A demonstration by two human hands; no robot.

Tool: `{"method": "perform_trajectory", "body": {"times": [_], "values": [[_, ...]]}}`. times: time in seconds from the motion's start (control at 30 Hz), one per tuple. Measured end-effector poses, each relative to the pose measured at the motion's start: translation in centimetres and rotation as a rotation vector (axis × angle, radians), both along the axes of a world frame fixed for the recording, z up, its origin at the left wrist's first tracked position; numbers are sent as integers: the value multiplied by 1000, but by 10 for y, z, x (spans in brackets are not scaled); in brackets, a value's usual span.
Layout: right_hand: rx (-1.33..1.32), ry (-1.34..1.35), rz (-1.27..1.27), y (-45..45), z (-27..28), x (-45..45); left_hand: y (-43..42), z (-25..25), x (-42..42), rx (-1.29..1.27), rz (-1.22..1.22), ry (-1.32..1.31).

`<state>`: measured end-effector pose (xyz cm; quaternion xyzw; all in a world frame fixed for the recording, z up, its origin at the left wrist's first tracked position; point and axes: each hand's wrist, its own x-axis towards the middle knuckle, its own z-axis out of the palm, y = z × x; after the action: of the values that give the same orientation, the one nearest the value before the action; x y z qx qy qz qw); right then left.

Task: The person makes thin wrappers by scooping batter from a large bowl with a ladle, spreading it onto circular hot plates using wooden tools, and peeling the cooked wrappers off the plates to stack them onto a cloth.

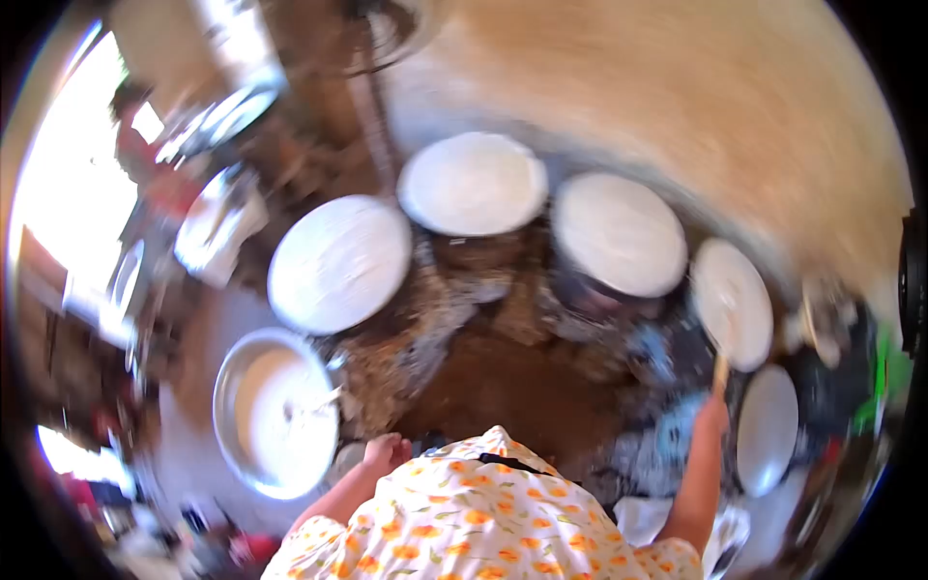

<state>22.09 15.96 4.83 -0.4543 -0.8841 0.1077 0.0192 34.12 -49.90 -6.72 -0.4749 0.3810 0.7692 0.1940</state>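
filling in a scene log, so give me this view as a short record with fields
right hand: grips a wooden handle extending to the rightmost white top
left hand: at the apron-side, curled; any hold unclear
arc ahead: four round white tops; lids or contents, cannot tell
left side: metal basin with pale contents
right side: greyish oval dish or lid
clothing: white garment with orange print
background: person, upper left, blurred

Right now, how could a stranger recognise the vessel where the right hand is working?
Find the tan wall; white-topped vessels curve in an arc below it. Follow the arc to the right hand; the vessel is just beyond. Unlike its neighbours, it has a wooden tool reaching over its white top.
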Motion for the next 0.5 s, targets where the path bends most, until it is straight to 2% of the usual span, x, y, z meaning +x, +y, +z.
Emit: {"method": "perform_trajectory", "body": {"times": [0.03, 0.07, 0.1, 0.13, 0.17, 0.2, 0.23, 0.3, 0.33, 0.37, 0.43, 0.5], "values": [[114, -62, 143, -1, -3, 9, -19, -10, 9, 297, 299, -74], [244, -117, 280, -2, -7, 17, -25, -5, 17, 254, 418, -10], [280, -171, 282, -22, 1, 9, -44, -19, 23, 352, 527, -26], [55, -27, 223, -23, 2, 7, -50, -25, 27, 287, 613, -17], [152, 38, 298, -24, -9, 6, -59, -23, 20, 278, 718, -33], [234, 98, 374, -22, -16, -4, -66, -28, 19, 334, 778, 56], [155, 127, 400, -54, 4, -15, -72, -28, 13, 377, 769, 133], [208, 211, 469, -65, -7, -48, -82, -37, -15, 458, 845, 179], [172, 366, 578, -84, -7, -64, -88, -52, -30, 513, 881, 216], [148, 301, 561, -140, 25, -77, -90, -46, -51, 490, 895, 233], [63, 402, 709, -167, 22, -111, -108, -41, -70, 463, 965, 220], [-38, 458, 817, -208, 30, -136, -131, -65, -79, 632, 1293, 355]]}}
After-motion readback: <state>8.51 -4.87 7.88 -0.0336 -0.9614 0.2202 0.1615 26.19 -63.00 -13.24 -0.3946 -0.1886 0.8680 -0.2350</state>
